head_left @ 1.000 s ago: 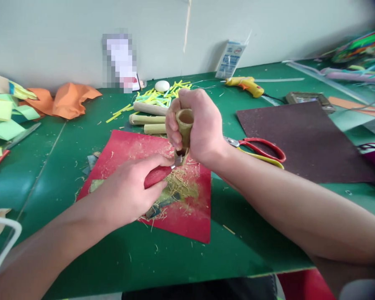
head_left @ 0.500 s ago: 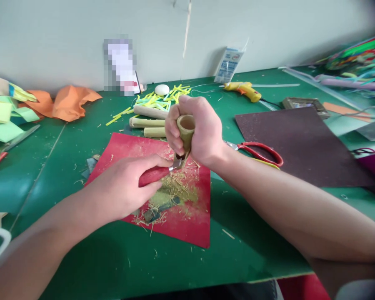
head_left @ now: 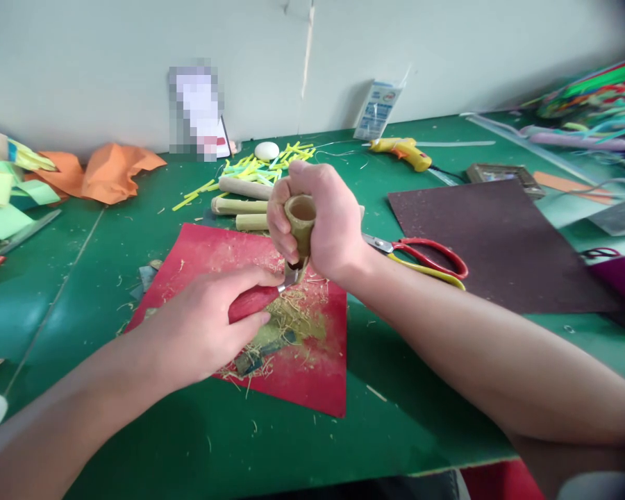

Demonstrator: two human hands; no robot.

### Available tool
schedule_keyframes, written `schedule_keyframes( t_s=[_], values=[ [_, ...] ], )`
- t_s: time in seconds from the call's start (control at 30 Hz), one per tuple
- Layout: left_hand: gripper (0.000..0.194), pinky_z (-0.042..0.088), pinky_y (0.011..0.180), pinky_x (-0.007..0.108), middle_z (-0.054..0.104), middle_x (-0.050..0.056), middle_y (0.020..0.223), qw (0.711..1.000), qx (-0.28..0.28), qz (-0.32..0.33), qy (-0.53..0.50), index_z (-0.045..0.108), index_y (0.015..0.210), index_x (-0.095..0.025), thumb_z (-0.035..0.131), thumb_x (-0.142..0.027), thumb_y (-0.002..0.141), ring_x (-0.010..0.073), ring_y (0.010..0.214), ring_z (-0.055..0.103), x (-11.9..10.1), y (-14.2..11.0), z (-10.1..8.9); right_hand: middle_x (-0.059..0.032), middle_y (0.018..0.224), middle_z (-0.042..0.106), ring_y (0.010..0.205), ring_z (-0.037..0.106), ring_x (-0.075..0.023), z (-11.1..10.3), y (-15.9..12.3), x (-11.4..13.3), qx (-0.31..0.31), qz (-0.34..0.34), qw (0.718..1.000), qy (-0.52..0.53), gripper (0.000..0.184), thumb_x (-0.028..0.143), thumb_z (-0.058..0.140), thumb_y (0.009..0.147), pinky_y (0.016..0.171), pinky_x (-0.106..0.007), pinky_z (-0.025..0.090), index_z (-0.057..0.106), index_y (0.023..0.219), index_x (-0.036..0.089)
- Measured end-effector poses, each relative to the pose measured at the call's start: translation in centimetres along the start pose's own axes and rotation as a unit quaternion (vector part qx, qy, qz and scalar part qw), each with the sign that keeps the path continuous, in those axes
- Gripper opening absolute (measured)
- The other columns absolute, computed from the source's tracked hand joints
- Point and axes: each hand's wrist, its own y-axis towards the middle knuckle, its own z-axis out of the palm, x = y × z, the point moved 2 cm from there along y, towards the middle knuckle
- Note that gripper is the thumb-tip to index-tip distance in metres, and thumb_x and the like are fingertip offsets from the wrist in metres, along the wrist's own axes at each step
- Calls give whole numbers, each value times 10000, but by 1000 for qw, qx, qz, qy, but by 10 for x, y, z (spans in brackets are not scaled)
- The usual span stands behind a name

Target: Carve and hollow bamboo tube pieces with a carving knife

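Note:
My right hand (head_left: 326,219) is wrapped round a short bamboo tube (head_left: 301,226), its open round end tilted up toward me. A notch is cut in the tube's lower part. My left hand (head_left: 216,316) grips a carving knife (head_left: 253,303) by its red handle, and the short metal blade touches the tube at the notch. Both hands are above a red sheet (head_left: 323,382) strewn with thin shavings (head_left: 296,312) and fine dust. A dark, worn strip (head_left: 255,354), perhaps sandpaper, lies among the shavings.
Behind my hands lie several bamboo pieces (head_left: 239,206) and yellow-green strips (head_left: 239,167). Red-and-yellow-handled scissors (head_left: 427,257) rest beside a dark brown sheet (head_left: 489,243). A yellow glue gun (head_left: 403,151) lies farther back. A phone (head_left: 201,111) leans on the wall; crumpled orange paper (head_left: 112,170) is at left.
The tube has tipped slightly, with its open end turned a little more toward me. Both hands keep their grips, and the blade stays at the notch. The whole view has shifted slightly.

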Motion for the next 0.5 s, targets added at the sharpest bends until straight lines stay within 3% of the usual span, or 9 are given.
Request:
schedule_keyframes(
  t_s=[0.23,0.5],
  values=[
    [336,462,999,326,622,-36,1212,999,-37,5,-21,564,1175,-325,574,-323,840,190,1105,592,-2,-3,11,8,365,366,379,354,-113,0,-2,-1,-55,-35,998,4,521,435,301,903,437,-255,367,402,440,219],
    [327,503,929,314,642,-5,1183,996,-90,29,-4,544,1194,-288,532,-288,867,201,1071,615,-8,-6,22,24,372,347,347,331,-117,-2,2,-8,-131,-40,990,36,518,540,308,888,386,-276,314,421,487,234]
  ],
)
